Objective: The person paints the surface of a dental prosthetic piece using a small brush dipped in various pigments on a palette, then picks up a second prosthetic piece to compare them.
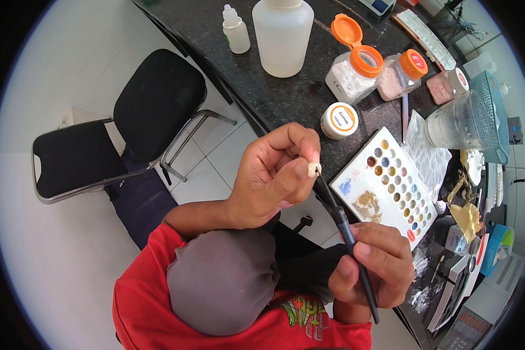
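Nearby, orange-lidded jars behind white palette

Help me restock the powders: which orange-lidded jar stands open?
The jar nearest the big white bottle: its orange flip lid is tipped up and back, showing white powder. The two jars right of it and the small tub are capped.

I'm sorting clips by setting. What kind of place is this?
Probably a dental lab bench. The left hand pinches a small tooth-like piece while the right hand works on it with a brush, beside a colour palette and powder jars.
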